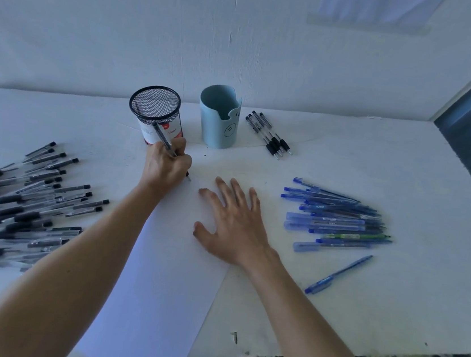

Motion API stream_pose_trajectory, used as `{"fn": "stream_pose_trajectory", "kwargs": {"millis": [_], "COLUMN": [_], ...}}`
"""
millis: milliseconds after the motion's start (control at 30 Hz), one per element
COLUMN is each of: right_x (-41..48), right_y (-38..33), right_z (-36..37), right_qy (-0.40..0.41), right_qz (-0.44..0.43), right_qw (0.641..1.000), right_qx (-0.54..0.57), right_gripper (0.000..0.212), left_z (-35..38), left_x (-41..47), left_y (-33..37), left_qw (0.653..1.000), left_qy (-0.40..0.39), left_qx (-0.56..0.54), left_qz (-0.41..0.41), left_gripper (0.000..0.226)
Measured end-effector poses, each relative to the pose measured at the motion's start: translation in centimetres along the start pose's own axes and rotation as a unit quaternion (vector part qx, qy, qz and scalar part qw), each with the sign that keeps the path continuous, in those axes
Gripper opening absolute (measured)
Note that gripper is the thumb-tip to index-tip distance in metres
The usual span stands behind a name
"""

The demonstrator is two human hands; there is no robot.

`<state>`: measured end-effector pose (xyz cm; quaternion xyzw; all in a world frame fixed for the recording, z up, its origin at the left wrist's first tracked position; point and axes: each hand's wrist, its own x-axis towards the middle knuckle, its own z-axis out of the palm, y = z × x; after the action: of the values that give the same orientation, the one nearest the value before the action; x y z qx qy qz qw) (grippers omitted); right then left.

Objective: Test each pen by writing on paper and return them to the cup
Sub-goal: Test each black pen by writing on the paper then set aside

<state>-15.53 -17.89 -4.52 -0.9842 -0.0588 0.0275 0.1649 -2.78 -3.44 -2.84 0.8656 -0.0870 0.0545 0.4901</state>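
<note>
- The pen (163, 140) is in the left hand (167, 167). The fingers are curled tight around it.
- Its tip points down at the paper (169, 274), just by the hand. I cannot tell if the tip touches the paper.
- The pen leans. Its back end points up and away, toward the mesh cup (154, 109).
- The mesh cup stands just past the left hand, so that hand is nearer to it.
- The right hand (234, 222) lies flat on the paper with its fingers spread, holding nothing.
- The blue cup (219, 117) stands farther off, past the right hand's fingertips.
- A big pile of black pens (23, 205) lies out past the left arm.
- The blue pens (339, 220) lie out past the right hand.
</note>
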Motion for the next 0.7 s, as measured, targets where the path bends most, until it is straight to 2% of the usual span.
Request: {"fn": "stream_pose_trajectory", "kwargs": {"millis": [133,300,400,467,567,700], "right_x": [-0.3,-1.6,-2.1,-2.2,-2.1,-2.1], "right_y": [0.7,1.6,1.7,1.7,1.9,1.8], "right_z": [-0.8,-0.5,-0.4,-0.3,-0.2,-0.3], "right_qy": [-0.042,-0.022,-0.019,-0.011,-0.002,0.003], "right_qz": [-0.013,0.006,0.015,0.011,0.014,0.02], "right_qw": [0.999,1.0,0.999,1.0,1.0,1.0], "right_qx": [0.019,-0.02,-0.026,-0.02,-0.015,-0.019], "right_gripper": [0.068,0.072,0.076,0.071,0.062,0.064], "left_z": [0.0,-0.2,-0.3,-0.1,0.1,0.1], "left_x": [-0.1,0.3,0.5,0.3,-0.2,-1.1], "left_y": [0.1,-0.3,-0.6,-0.8,-0.5,0.5], "left_qw": [1.0,1.0,0.998,0.995,0.989,0.989], "left_qy": [0.001,0.01,0.045,0.088,0.139,0.142], "left_qx": [0.005,-0.027,-0.045,-0.03,-0.009,-0.016], "left_qz": [0.011,-0.008,-0.01,0.026,0.049,0.045], "left_gripper": [0.02,0.017,0.01,0.004,0.032,0.033]}}
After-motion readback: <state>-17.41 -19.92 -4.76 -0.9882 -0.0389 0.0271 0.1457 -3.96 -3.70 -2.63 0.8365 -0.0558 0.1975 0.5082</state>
